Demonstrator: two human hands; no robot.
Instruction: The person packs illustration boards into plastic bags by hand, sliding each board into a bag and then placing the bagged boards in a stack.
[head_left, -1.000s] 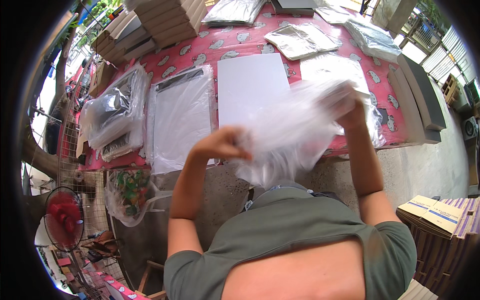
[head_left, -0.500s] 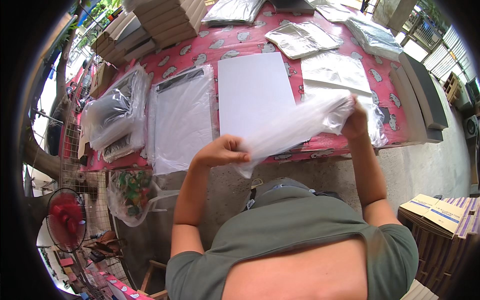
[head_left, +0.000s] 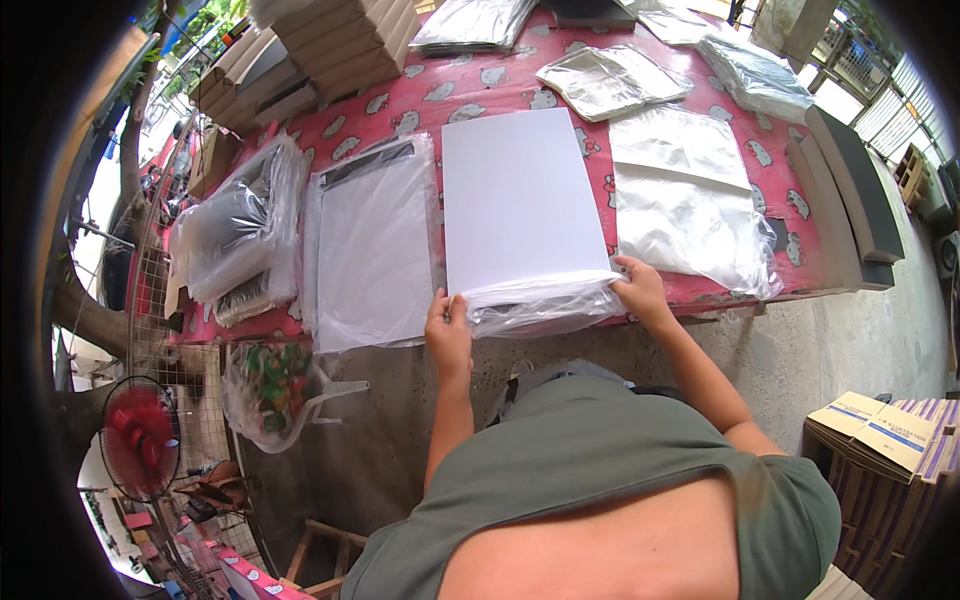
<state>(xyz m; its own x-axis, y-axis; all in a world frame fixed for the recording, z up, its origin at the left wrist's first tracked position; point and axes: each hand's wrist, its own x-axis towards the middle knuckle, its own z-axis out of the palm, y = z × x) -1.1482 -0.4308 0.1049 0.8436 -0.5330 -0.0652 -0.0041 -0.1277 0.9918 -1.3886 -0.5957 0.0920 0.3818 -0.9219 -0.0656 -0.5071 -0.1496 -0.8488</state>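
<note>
A white rectangular board [head_left: 522, 195] lies in front of me on the table. Its near end sits inside a clear plastic bag [head_left: 545, 303], whose mouth is bunched across the board. My left hand [head_left: 448, 325] pinches the bag at the board's near left corner, thumb and fingers upright. At the near right corner my right hand [head_left: 640, 292] is closed on the bag's other side. A dark strip shows through the plastic between the hands. Left of the board is a flat plastic-covered sheet [head_left: 375, 250] with a dark band at its far end.
A pile of wrapped dark items [head_left: 240, 225] lies at the left of the pink patterned table [head_left: 440, 92]. Clear bags [head_left: 680, 190] are stacked to the right, with dark boards [head_left: 850, 180] at the right edge. Cartons [head_left: 345, 40] stand far left; a red fan [head_left: 140, 438] is beside the table.
The bag, held stretched and slanted above the board, has come down over its near end. My right hand has moved left and nearer; my left hand has lowered to the board's corner.
</note>
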